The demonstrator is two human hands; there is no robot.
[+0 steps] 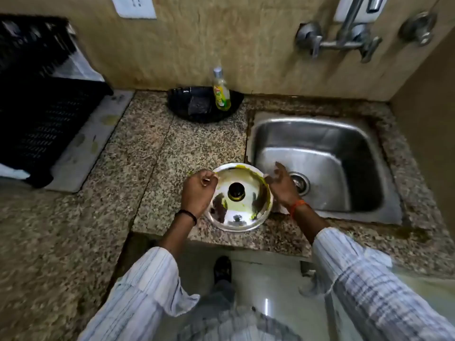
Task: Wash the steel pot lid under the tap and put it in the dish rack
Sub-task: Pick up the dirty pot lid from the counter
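Looking down past our striped sleeves (147, 274), we see the floor and one dark shoe (222, 268) under the counter edge. Next up, the steel pot lid (240, 196) lies on the speckled granite counter (110, 168), close to its front edge and just left of the sink (327, 168). Lid sits knob-up; black knob (235, 191) in the middle, shiny surface smeared with yellow-green residue along the rim and right side.

Our left hand (198, 194) is at the lid's left rim, fingers curled in with thumb and forefinger pinched together over the edge; actual grip on the rim is not clear. Black band on that wrist. Our right hand (283, 185) hovers at the lid's right rim, fingers loosely spread and bent, blurred, seemingly not touching; orange thread on the wrist. It overlaps the sink's left side in the view.

Sink basin has only the drain (299, 183) showing. Nothing lies between lid and sink. Further back, a black tray (179, 104) against the wall holds a dark scrubber (199, 104) and a yellow dish soap bottle (221, 91). Far left, the black dish rack (41, 124) sits on a pale slab, well apart from the lid. On the wall above the sink, the tap (342, 40) and a white socket (134, 6) further left.
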